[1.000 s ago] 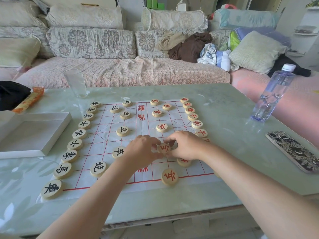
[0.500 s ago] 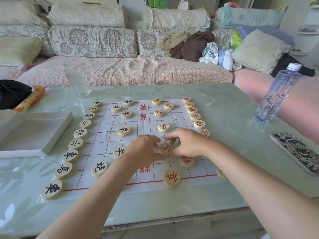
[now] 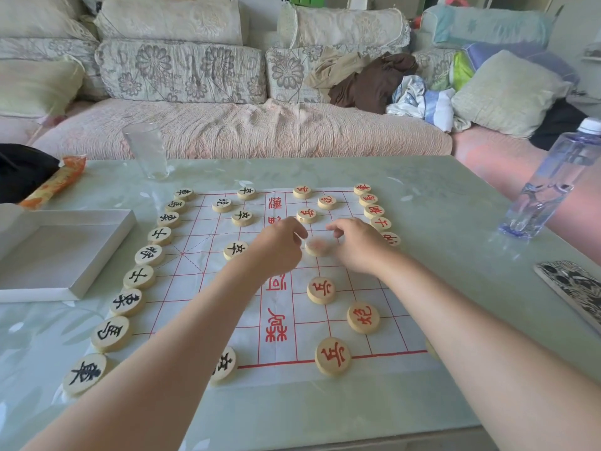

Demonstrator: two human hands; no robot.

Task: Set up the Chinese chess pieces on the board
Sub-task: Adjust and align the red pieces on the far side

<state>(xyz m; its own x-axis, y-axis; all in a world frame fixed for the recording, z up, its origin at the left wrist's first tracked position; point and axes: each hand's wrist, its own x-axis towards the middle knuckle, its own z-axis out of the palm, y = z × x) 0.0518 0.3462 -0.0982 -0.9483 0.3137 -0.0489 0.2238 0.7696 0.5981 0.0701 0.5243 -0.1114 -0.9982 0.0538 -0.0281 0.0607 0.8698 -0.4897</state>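
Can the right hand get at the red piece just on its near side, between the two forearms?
Probably yes: the red piece lies uncovered on the board, just nearer than the right hand, with no piece between.

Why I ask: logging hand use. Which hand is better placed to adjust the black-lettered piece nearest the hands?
Probably left. The left hand sits right beside that black-lettered piece; the right hand would have to cross the blurred red piece and the left hand.

A floral sofa is sitting behind the pale green table, cushions and clothes lying along it, daylight washing over everything.
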